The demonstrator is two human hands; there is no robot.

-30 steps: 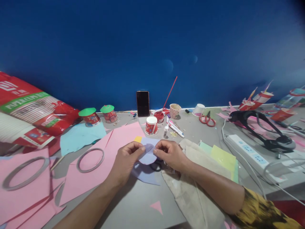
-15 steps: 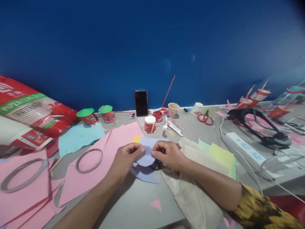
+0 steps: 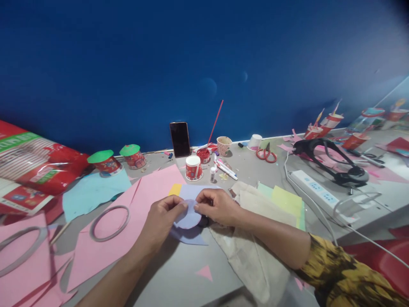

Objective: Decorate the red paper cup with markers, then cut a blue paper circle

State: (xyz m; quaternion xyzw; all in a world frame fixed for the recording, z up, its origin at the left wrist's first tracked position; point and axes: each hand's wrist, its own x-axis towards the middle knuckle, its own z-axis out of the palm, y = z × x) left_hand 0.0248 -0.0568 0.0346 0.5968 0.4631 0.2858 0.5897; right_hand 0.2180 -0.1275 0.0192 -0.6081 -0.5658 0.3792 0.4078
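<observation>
A round lavender paper disc is pinched between my two hands, its lower edge showing below the fingertips. My left hand grips its left side between thumb and forefinger. On the other side my right hand pinches the disc's upper right edge. Beneath it lies a larger lavender paper sheet, with a small yellow paper piece at its upper left. A red printed paper cup stands upside down just beyond my hands, beside a small white-capped bottle. Something dark under the disc is mostly hidden.
Pink paper sheets with a grey ring lie at left, near two cups with green paper tops. A phone leans on the wall. Red-handled scissors, a beige cloth and a power strip are to the right.
The view has turned slightly right, so the things on the table sit further left. Both hands keep their pinch on the lavender disc, which is tilted a little differently.
</observation>
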